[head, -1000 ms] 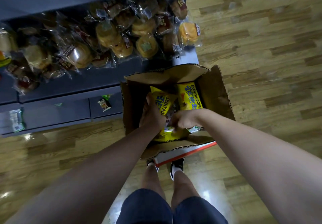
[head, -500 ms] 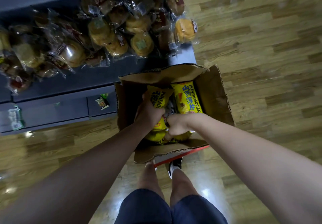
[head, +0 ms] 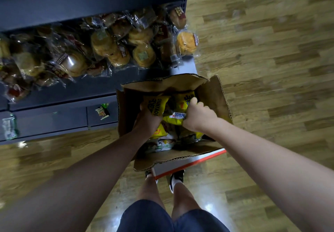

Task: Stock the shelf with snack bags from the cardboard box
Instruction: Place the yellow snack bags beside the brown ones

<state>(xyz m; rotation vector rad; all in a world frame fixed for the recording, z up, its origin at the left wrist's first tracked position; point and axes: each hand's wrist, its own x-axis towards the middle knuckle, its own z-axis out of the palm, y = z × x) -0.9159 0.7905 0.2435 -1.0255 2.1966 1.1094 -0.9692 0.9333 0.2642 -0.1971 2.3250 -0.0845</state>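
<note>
With your left hand (head: 148, 119) and right hand (head: 197, 116) each gripping yellow plastic snack bags (head: 156, 105), lift straight out of the open brown cardboard box (head: 213, 94) without snagging flaps.

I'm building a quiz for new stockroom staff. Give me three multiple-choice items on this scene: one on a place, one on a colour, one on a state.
1. Where are both hands?
A. on the shelf
B. inside the cardboard box
C. on the floor

2. What colour are the snack bags being grasped?
A. yellow
B. blue
C. red

3. How are the box flaps?
A. taped shut
B. open
C. torn off

Answers:
B, the left hand and right hand sit within the cardboard box.
A, the snack bags are yellow.
B, the flaps spread outward.
</note>
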